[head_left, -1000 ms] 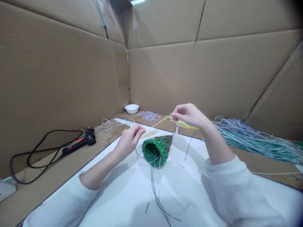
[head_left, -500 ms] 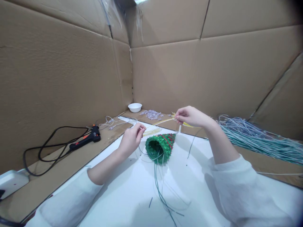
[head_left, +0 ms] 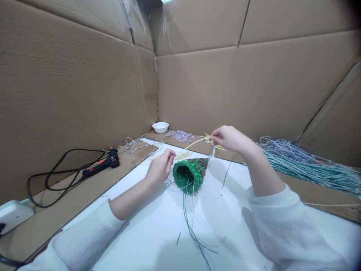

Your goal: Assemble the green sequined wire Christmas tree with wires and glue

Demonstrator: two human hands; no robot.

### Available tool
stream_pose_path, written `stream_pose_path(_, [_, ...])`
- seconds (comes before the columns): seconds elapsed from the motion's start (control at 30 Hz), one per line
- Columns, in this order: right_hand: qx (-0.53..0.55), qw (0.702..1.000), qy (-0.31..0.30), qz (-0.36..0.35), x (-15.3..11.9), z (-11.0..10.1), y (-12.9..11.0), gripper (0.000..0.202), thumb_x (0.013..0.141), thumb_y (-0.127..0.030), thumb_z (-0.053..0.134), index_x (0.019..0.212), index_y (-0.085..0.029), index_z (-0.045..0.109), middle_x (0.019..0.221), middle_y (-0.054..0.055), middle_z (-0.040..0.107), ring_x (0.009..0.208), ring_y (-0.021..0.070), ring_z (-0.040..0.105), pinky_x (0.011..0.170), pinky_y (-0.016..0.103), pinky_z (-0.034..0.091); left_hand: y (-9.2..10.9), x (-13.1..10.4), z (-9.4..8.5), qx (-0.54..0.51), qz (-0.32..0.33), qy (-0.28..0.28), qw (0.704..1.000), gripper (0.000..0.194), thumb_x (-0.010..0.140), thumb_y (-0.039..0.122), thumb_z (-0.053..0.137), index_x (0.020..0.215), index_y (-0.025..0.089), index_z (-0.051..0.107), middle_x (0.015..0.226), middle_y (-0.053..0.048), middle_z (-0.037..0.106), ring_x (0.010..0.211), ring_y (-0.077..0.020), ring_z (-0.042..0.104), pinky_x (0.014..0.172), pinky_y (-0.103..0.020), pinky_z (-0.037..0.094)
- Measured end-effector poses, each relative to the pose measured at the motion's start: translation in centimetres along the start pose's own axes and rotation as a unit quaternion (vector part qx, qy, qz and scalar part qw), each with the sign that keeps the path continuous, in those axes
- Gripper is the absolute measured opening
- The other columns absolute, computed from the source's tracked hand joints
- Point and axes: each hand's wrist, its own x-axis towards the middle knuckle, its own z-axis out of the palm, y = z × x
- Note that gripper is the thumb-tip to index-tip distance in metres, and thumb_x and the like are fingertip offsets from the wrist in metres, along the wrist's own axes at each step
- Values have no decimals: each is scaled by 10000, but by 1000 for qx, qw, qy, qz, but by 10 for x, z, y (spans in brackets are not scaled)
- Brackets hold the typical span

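Observation:
A thin yellow strand arches between my two hands. My left hand pinches its near end, just left of the green cone. My right hand pinches the other end, over a small yellow bundle. Below and between them, a green beaded cone with red lines lies on its side on the white board, its hollow opening facing me. Green and white strands trail out of that opening toward me. More pale yellow strands lie behind the cone.
A black glue gun with a looped cord lies at the left, near a white power strip. At the back are a white bowl and clear beads. Long green and white strands spread at the right. Cardboard walls rise behind.
The strand between my hands has gone from nearly straight to arched. My left hand has shifted slightly right and down, while my right hand has moved slightly right.

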Motion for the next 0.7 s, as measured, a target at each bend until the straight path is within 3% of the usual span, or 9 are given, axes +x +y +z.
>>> stream_pose_path(0.27, [82, 985, -47, -143, -9, 20, -46, 190, 823, -247, 509, 752, -166, 666, 637, 9, 612, 542, 90, 458, 526, 221, 296, 2, -4, 4, -43, -6, 34, 999, 175, 899, 303, 415, 960, 198, 540, 696, 4, 633, 623, -138, 580, 617, -243, 415])
stream_pose_path(0.57, [53, 993, 22, -107, -6, 29, -45, 210, 821, -193, 462, 678, -158, 611, 634, 31, 596, 530, 93, 420, 517, 243, 262, 11, -5, 2, -44, -3, 80, 996, 171, 884, 321, 464, 816, 190, 550, 701, 5, 647, 617, -125, 565, 600, -229, 407])
stream_pose_path(0.7, [107, 982, -4, -159, -6, 35, -53, 134, 795, -199, 514, 774, -171, 644, 725, 25, 641, 611, 99, 498, 568, 225, 316, 12, -7, 1, -41, 16, 82, 996, 158, 889, 309, 470, 826, 193, 558, 664, 23, 630, 601, -113, 566, 589, -214, 401])
